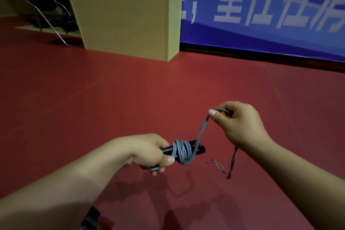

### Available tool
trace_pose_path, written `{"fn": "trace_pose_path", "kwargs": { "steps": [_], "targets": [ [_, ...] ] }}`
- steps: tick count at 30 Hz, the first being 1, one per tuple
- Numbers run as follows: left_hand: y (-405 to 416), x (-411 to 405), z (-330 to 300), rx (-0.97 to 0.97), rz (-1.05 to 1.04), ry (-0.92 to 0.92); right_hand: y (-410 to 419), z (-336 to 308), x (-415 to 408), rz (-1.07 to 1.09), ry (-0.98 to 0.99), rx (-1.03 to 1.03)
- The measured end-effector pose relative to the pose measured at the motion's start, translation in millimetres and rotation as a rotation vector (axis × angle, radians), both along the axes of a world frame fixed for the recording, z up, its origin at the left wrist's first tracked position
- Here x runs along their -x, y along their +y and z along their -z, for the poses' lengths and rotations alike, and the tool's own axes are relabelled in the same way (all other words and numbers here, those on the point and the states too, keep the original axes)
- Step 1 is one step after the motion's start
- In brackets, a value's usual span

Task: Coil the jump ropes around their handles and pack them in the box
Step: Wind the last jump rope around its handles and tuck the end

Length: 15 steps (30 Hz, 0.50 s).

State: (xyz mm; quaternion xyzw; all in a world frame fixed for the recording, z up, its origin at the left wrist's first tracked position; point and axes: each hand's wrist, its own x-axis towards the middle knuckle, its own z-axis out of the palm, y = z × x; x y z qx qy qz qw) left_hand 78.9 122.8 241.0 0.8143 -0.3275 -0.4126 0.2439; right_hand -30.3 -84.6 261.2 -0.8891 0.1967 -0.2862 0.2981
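Jump rope (183, 150) coiled on black handles (199, 149); left hand (149, 150) grips handles, right hand (237, 121) pinches rope; red floor (130, 89).

Grey rope (182, 150), black handles (198, 149), red floor (130, 99), blue banner (261, 15).

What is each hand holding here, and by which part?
The left hand grips the black handles at their left end, beside the coils. The right hand pinches the loose grey rope further along its length.
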Motion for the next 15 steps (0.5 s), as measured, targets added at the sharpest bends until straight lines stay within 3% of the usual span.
{"fn": "trace_pose_path", "kwargs": {
  "steps": [9,15],
  "targets": [
    [1.3,7.1,-19.3,0.258,0.293,0.205,-8.1,3.4,2.6,-0.018,0.017,-0.124],
    [2.6,7.9,-19.6,0.446,0.288,0.338,-8.4,12.4,-1.4,-0.061,0.001,-0.374]
  ]
}}
